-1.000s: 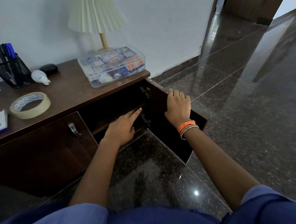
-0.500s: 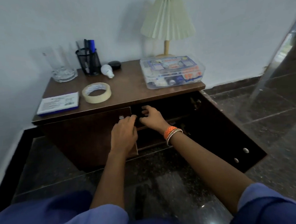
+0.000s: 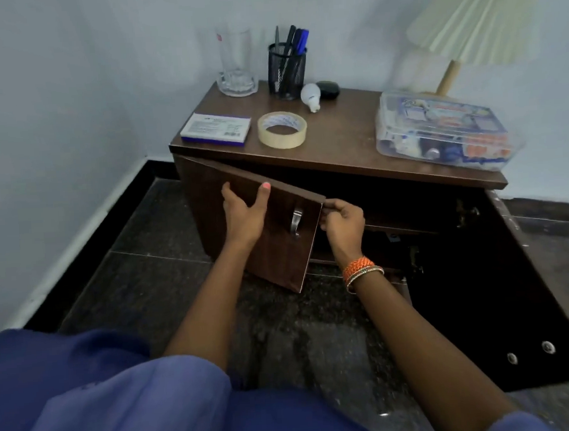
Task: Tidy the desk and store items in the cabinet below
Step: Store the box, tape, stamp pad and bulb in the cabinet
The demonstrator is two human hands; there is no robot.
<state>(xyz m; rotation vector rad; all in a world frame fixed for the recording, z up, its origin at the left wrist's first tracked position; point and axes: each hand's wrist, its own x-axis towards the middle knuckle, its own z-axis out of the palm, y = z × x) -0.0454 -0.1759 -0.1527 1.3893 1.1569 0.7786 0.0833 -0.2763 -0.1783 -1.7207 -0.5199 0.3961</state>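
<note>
The dark wood cabinet's left door [image 3: 268,246] stands partly swung out, its metal handle [image 3: 297,223] facing me. My left hand [image 3: 246,211] grips the door's top edge, thumb on the front face. My right hand [image 3: 342,225] grips the door's free right edge with curled fingers. The right door [image 3: 501,288] is swung fully out. On the desk top [image 3: 341,135] lie a tape roll [image 3: 283,129], a white and blue card box [image 3: 216,129], a light bulb [image 3: 311,97], a small black object [image 3: 328,89], a mesh pen holder [image 3: 287,70], a glass [image 3: 235,65] and a clear plastic box [image 3: 441,130].
A lamp with a pleated cream shade [image 3: 477,20] stands at the desk's back right. The white wall [image 3: 69,95] runs close on the left. Dark polished floor [image 3: 166,272] surrounds the cabinet. A shelf [image 3: 400,223] shows inside the dark interior.
Both hands left the right door and moved to the left door, which has swung out from shut. The view has shifted left and closer.
</note>
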